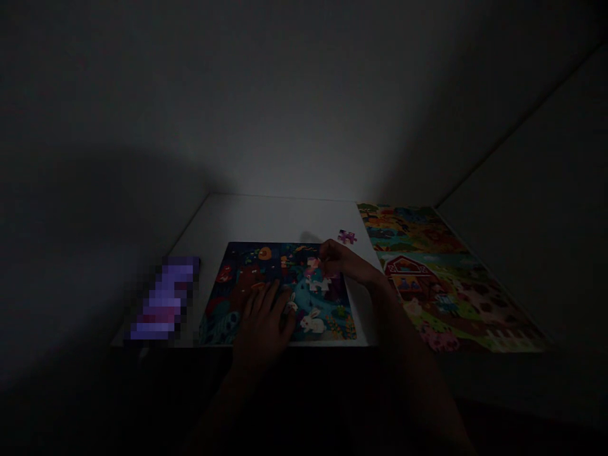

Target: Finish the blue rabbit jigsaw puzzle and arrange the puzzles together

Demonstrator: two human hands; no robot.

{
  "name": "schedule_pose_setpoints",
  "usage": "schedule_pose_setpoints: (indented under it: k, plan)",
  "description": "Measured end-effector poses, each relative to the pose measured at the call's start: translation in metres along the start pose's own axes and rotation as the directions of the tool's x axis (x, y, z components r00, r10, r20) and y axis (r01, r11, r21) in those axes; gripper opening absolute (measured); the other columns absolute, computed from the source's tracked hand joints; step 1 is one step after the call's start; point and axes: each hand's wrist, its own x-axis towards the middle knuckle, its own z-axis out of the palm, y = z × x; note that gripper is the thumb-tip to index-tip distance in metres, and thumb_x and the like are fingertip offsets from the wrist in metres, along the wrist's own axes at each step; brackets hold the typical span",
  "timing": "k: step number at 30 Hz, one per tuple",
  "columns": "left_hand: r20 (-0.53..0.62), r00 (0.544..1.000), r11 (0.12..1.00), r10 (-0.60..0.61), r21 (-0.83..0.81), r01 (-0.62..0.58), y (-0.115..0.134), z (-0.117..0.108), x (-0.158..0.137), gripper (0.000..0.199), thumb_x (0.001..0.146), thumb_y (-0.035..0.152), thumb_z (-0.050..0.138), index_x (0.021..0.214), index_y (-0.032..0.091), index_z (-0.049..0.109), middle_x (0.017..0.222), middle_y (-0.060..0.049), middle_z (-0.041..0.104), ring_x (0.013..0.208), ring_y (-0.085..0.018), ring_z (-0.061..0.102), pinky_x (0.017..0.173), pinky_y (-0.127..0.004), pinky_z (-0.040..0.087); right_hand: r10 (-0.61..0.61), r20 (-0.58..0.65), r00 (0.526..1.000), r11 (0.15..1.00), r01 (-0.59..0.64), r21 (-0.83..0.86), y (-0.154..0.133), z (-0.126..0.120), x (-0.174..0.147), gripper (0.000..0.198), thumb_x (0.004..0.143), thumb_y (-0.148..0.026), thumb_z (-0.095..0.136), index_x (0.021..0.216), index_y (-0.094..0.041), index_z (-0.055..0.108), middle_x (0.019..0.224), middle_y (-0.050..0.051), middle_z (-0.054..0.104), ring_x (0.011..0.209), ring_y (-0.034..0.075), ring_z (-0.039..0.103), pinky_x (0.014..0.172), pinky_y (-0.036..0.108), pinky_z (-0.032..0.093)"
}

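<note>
A jigsaw puzzle with a dark night scene of animals lies on the white table, with a pale gap in its right part. My left hand rests flat on the puzzle's lower middle, fingers spread. Over the upper right part, my right hand has its fingers pinched together and pointing down on a puzzle piece beside the gap; the fingers mostly hide it. Beyond the puzzle's upper right corner, a loose purple puzzle piece lies on the table.
To the right lie a farm picture with a red barn and, behind it, another animal picture. A lit, pixelated screen-like object is at the left. The white table meets a wall at the back. The scene is dark.
</note>
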Motion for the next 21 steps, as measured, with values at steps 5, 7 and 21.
schedule_pose_setpoints:
  k: [5,7,21]
  plan:
    - [0.008,1.0,1.0,-0.002,0.004,0.002,0.0004,-0.0005,0.0001,0.037,0.096,0.033,0.046,0.126,0.021,0.063,0.142,-0.012,0.057,0.129,-0.031,0.054,0.11,-0.053,0.041,0.04,0.106,0.994,0.999,-0.037,-0.031,-0.0091,0.0063,-0.0036,0.045,0.069,-0.026,0.076,0.112,-0.025,0.061,0.093,-0.001,0.063,0.081,0.015,0.06,0.075,0.031,0.054]
    - [0.011,1.0,1.0,0.002,0.002,-0.002,0.0004,-0.0004,-0.0001,0.037,0.095,0.033,0.046,0.126,0.021,0.063,0.142,-0.012,0.056,0.129,-0.031,0.053,0.109,-0.053,0.042,0.021,0.103,0.994,0.994,-0.011,-0.106,-0.0097,0.0067,-0.0041,0.029,0.072,-0.031,0.075,0.097,-0.021,0.063,0.086,-0.001,0.061,0.077,0.014,0.057,0.072,0.029,0.051]
    - [0.006,1.0,1.0,0.0,-0.012,0.0,-0.0003,0.0014,-0.0005,0.037,0.096,0.033,0.046,0.126,0.02,0.063,0.143,-0.013,0.056,0.13,-0.031,0.052,0.109,-0.055,0.041,0.072,0.145,0.987,0.973,-0.037,-0.229,-0.0065,-0.0001,-0.0075,0.027,0.073,-0.035,0.075,0.085,-0.018,0.057,0.076,-0.003,0.057,0.067,0.012,0.053,0.064,0.026,0.042]
